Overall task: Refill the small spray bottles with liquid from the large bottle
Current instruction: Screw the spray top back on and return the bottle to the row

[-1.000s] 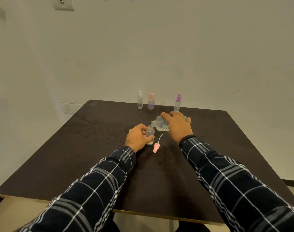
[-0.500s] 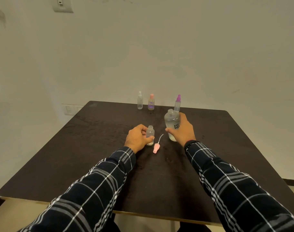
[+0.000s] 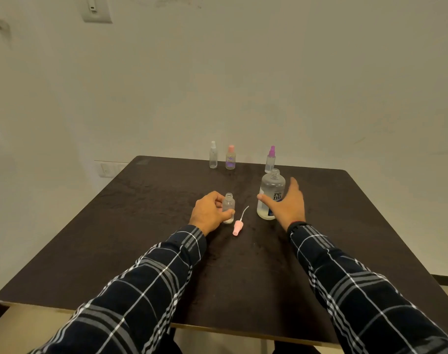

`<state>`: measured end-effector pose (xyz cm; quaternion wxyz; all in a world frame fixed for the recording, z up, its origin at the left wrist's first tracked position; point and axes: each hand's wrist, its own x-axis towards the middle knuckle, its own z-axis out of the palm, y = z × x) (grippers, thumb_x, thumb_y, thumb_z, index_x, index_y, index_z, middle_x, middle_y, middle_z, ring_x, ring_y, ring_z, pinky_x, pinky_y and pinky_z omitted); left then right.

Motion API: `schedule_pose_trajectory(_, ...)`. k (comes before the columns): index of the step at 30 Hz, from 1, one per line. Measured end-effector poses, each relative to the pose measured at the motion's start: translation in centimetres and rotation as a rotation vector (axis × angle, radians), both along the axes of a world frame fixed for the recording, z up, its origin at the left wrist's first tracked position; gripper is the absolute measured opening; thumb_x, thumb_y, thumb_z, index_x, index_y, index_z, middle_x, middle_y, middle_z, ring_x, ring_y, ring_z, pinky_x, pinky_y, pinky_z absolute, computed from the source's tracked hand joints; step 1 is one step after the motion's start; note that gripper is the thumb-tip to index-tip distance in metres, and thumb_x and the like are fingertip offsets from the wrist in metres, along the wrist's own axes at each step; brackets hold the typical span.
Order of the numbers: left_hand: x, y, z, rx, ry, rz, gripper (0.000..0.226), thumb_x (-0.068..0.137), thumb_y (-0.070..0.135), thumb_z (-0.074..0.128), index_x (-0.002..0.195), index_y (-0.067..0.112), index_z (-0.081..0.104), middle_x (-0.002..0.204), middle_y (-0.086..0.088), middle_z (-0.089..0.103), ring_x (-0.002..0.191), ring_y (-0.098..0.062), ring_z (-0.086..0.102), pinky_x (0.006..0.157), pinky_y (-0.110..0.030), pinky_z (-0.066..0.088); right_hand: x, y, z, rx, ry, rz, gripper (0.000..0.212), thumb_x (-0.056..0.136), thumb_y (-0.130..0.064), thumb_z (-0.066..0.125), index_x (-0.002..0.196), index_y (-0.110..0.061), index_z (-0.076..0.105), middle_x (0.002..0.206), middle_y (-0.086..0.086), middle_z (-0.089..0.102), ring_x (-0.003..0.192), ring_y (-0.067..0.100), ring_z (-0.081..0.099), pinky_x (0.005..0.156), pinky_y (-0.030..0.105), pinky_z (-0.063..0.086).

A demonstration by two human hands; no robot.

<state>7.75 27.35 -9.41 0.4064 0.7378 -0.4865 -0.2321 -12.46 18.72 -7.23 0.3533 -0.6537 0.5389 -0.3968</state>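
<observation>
Refill under way: one small bottle open, the large bottle set upright on the counter.

Our left hand (image 3: 209, 213) is curled around the small uncapped spray bottle (image 3: 228, 207), thumb and fingers closed on its sides, which we judge keeps it steady on the counter (image 3: 141, 226) while its neck is open. Its pink spray cap (image 3: 237, 228), dip tube trailing, lies just right of that hand, within easy reach for recapping. Our right hand (image 3: 286, 204) is spread open with fingers extended, holding nothing, beside the large bottle (image 3: 270, 196), which stands upright and uncapped just to its left. Three more small spray bottles (image 3: 230, 157) wait in a row beyond both hands, near the counter's far edge, probably queued for their turn.
</observation>
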Motion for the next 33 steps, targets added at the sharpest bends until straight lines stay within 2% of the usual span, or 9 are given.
schedule_pose_trajectory(2,0.0,0.0,0.1,-0.004,0.009,-0.004,0.034,0.081,0.025,0.083,0.106,0.024,0.061,0.104,0.006,0.067,0.094,-0.006,0.063,0.088,-0.026,0.054,-0.3,1.4,-0.1,-0.168,0.019,-0.204,0.084,0.080,-0.065,0.066,0.145,-0.021,0.036,0.145,0.003,0.044,0.128,0.023,0.050,0.102,0.045,0.049)
schedule_pose_trajectory(4,-0.1,0.0,0.1,-0.010,0.007,-0.004,0.033,0.081,0.024,0.083,0.104,0.024,0.060,0.099,0.008,0.065,0.090,-0.005,0.062,0.086,-0.024,0.053,-0.5,3.0,-0.3,-0.454,0.110,-0.280,0.053,0.087,-0.061,0.056,0.123,-0.022,0.051,0.119,-0.001,0.056,0.105,0.016,0.057,0.083,0.034,0.051)
schedule_pose_trajectory(7,0.0,0.0,0.0,-0.011,-0.002,-0.003,0.031,0.080,0.024,0.084,0.101,0.025,0.060,0.095,0.009,0.065,0.088,-0.004,0.062,0.086,-0.026,0.054,0.2,4.5,-0.5,-0.619,0.406,0.089,0.026,0.093,-0.054,0.051,0.098,-0.028,0.056,0.089,-0.010,0.059,0.080,0.008,0.056,0.068,0.027,0.049)
schedule_pose_trajectory(10,-0.1,0.1,0.1,-0.021,-0.008,-0.003,0.031,0.080,0.024,0.083,0.100,0.025,0.060,0.092,0.010,0.064,0.088,-0.005,0.063,0.086,-0.027,0.054,1.7,4.9,-1.1,-0.501,0.756,0.532,0.038,0.090,-0.063,0.052,0.113,-0.034,0.056,0.102,-0.012,0.062,0.093,0.008,0.060,0.077,0.027,0.053)
schedule_pose_trajectory(12,-0.1,0.0,0.1,-0.018,-0.010,-0.003,0.031,0.080,0.025,0.083,0.102,0.024,0.061,0.095,0.009,0.066,0.091,-0.006,0.064,0.087,-0.027,0.054,2.3,5.1,-1.6,-0.441,0.810,0.554,0.054,0.085,-0.070,0.055,0.124,-0.033,0.055,0.111,-0.010,0.061,0.099,0.009,0.059,0.081,0.027,0.051)
schedule_pose_trajectory(15,0.0,0.0,0.0,-0.012,-0.010,-0.002,0.032,0.079,0.025,0.084,0.102,0.025,0.062,0.097,0.009,0.067,0.092,-0.006,0.066,0.088,-0.029,0.055,2.9,5.3,-2.4,-0.380,0.819,0.507,0.054,0.082,-0.068,0.060,0.123,-0.034,0.056,0.107,-0.008,0.057,0.097,0.012,0.056,0.079,0.030,0.050)
schedule_pose_trajectory(20,0.1,-0.1,-0.3,-0.029,-0.014,0.001,0.032,0.077,0.025,0.086,0.100,0.025,0.062,0.096,0.008,0.068,0.092,-0.008,0.066,0.089,-0.030,0.056,4.0,5.1,-1.8,-0.328,0.803,0.441,0.027,0.100,-0.033,0.049,0.121,-0.020,0.061,0.108,0.006,0.060,0.100,0.025,0.062,0.085,0.041,0.053)
schedule_pose_trajectory(25,0.0,-0.2,-0.2,-0.020,-0.040,0.012,0.034,0.078,0.027,0.085,0.102,0.024,0.062,0.100,0.006,0.069,0.091,-0.007,0.066,0.088,-0.029,0.056,3.7,4.8,-0.2,-0.303,0.519,0.201,0.023,0.102,-0.017,0.049,0.125,-0.016,0.049,0.115,0.009,0.061,0.101,0.026,0.063,0.089,0.042,0.054)
schedule_pose_trajectory(33,-0.3,-0.3,-0.3,-0.018,-0.052,0.129,0.033,0.079,0.030,0.084,0.102,0.023,0.062,0.097,0.006,0.065,0.090,-0.012,0.063,0.088,-0.035,0.056,3.8,4.3,2.0,-0.668,0.202,0.192,0.027,0.092,0.006,0.059,0.119,0.001,0.064,0.113,0.016,0.066,0.108,0.029,0.062,0.101,0.030,0.044)
